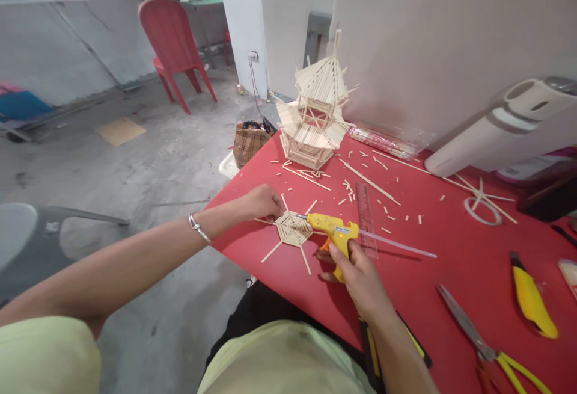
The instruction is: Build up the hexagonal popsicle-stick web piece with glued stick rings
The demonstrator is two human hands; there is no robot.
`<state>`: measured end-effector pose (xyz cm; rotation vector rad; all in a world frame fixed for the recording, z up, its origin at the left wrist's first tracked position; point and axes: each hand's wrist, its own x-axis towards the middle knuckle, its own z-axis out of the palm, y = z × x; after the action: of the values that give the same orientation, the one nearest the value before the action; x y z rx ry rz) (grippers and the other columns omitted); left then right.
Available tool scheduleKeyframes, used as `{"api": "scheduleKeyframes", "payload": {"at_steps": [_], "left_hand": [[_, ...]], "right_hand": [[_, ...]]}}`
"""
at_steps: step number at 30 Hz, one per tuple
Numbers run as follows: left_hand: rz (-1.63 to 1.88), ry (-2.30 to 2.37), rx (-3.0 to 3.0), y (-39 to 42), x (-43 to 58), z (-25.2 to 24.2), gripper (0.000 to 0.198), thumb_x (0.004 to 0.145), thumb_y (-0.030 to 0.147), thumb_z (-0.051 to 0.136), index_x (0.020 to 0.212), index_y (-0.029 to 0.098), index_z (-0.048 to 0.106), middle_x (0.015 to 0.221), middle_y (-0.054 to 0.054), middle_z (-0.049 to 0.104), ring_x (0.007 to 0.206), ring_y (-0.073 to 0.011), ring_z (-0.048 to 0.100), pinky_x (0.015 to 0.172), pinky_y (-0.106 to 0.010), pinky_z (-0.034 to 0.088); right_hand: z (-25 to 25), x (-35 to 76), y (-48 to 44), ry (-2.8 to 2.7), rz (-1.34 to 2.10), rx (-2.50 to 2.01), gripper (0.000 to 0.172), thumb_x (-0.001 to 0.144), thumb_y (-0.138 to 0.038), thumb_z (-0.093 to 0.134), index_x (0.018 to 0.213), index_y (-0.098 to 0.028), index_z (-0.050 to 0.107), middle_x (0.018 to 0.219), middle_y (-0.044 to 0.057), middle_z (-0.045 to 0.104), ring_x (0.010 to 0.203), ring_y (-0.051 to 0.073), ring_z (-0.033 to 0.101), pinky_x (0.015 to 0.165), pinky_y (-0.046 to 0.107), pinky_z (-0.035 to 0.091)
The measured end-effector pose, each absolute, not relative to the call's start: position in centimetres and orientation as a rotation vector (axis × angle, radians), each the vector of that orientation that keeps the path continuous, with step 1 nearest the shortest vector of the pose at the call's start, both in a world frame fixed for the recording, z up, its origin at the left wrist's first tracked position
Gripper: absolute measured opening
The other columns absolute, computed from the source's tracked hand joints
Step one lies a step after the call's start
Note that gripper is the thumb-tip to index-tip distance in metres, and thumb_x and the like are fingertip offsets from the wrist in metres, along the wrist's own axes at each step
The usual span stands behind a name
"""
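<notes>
My right hand (356, 277) is closed round the grip of a yellow hot glue gun (336, 230). Its nozzle points left at a small hexagonal web of thin wooden sticks (293, 228) lying flat on the red table (451, 273). A clear glue stick (396, 243) juts out of the gun's back. My left hand (264, 201), with a bracelet on its wrist, rests curled at the web's left edge and presses on it.
A stick-built pagoda model (315, 114) stands at the table's far corner, with loose sticks and offcuts scattered before it. A clear ruler (365, 216), a tape ring (482, 210), scissors (487, 349), a yellow cutter (532, 301) and a white appliance (505, 126) lie to the right. A red chair (174, 42) stands on the floor.
</notes>
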<state>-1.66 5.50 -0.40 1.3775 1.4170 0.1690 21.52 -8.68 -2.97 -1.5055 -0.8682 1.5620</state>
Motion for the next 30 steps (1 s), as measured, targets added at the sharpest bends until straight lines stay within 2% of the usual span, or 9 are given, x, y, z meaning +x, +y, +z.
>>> {"api": "scheduleKeyframes", "payload": {"at_steps": [16,30], "left_hand": [[0.162,1.439,1.374,5.59,-1.69,-0.78,0.005,0.063,0.012,0.064,0.059,0.013,0.067,0.043,-0.001,0.057,0.046,-0.0132,0.057,0.043,-0.020,0.042],[0.166,1.425,1.371,5.23,-1.50,0.01,0.009,0.058,0.009,0.061,0.050,0.014,0.061,0.040,0.001,0.052,0.043,-0.0109,0.051,0.040,-0.020,0.037]], "right_hand": [[-2.87,21.43,-8.66,-0.870,1.566,-1.498,0.053,0.080,-0.061,0.068,0.113,-0.022,0.055,0.109,0.008,0.069,0.106,0.027,0.067,0.066,0.035,0.064],[-2.73,21.46,-8.51,-0.831,1.563,-1.486,0.052,0.077,-0.060,0.070,0.110,-0.022,0.057,0.107,0.008,0.069,0.103,0.027,0.069,0.064,0.035,0.063]]}}
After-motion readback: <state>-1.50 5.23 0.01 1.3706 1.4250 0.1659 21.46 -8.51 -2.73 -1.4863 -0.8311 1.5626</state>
